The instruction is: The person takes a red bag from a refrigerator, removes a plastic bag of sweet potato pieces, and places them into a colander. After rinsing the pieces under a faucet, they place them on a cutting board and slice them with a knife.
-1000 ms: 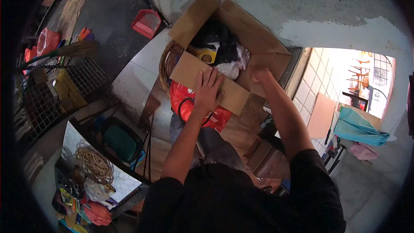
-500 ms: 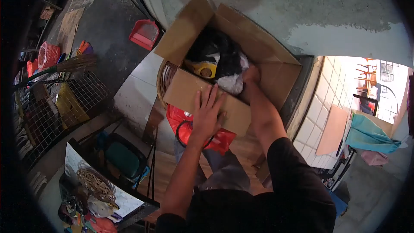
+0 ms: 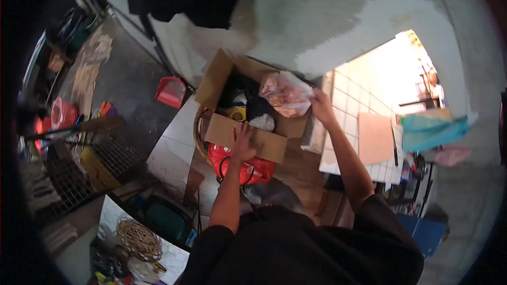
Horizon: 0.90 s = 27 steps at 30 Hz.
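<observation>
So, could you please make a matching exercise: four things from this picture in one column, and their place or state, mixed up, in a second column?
Things:
1. clear plastic bag
2. cardboard box
3. red dustpan
4. red bag

Places or states:
A. on the floor by the wall
B. open, left hand pressing its front flap
C. held up in the right hand
D. below the box's front flap

Pairs: 1-C, 2-B, 3-A, 4-D
</observation>
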Each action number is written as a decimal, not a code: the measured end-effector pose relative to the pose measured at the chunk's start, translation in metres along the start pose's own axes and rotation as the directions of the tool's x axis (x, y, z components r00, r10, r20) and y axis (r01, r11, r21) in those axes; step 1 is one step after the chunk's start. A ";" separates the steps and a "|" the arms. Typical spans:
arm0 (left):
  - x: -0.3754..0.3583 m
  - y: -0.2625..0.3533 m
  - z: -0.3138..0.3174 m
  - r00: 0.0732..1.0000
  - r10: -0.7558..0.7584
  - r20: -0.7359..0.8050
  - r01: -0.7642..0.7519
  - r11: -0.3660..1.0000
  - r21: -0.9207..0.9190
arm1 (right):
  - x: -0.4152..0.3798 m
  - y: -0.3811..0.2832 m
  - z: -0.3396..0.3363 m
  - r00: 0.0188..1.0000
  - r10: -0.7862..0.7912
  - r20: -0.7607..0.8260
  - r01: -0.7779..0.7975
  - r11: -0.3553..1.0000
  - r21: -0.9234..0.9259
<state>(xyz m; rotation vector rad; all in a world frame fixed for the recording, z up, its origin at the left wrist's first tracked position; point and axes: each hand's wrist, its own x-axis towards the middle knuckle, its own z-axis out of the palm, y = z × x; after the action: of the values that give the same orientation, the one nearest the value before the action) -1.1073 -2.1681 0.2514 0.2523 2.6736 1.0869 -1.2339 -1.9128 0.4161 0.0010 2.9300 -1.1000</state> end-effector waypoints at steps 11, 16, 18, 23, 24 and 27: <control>0.017 0.153 -0.056 0.957 -0.034 -0.289 -0.216 0.579 -0.786 | -0.086 -0.046 -0.182 0.924 0.276 -0.264 -0.079 0.815 0.574; 0.017 0.290 -0.047 0.905 0.026 -0.424 -0.365 0.558 -0.745 | -0.108 0.028 -0.192 0.979 0.160 -0.130 -0.114 0.945 0.306; 0.026 0.321 -0.036 0.972 0.157 -0.176 -0.234 0.723 -0.650 | -0.120 0.049 -0.193 0.987 0.101 -0.126 -0.072 0.974 0.214; 0.059 0.368 0.019 0.876 0.459 -0.148 -0.482 0.819 -0.311 | -0.135 0.104 -0.210 0.989 0.105 -0.104 -0.047 0.888 0.457; 0.061 0.379 0.026 0.880 0.434 -0.195 -0.467 0.866 -0.181 | -0.139 0.106 -0.210 0.991 0.081 -0.102 -0.019 0.864 0.504; 0.064 0.395 0.040 0.828 0.483 -0.284 -0.484 0.872 0.075 | -0.145 0.114 -0.209 0.985 0.011 -0.172 0.073 0.877 0.474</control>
<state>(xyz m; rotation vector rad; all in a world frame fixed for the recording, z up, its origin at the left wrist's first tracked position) -1.1301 -1.8466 0.4913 0.8780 2.9568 1.3564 -1.0903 -1.6892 0.5004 0.0547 2.7057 -1.8895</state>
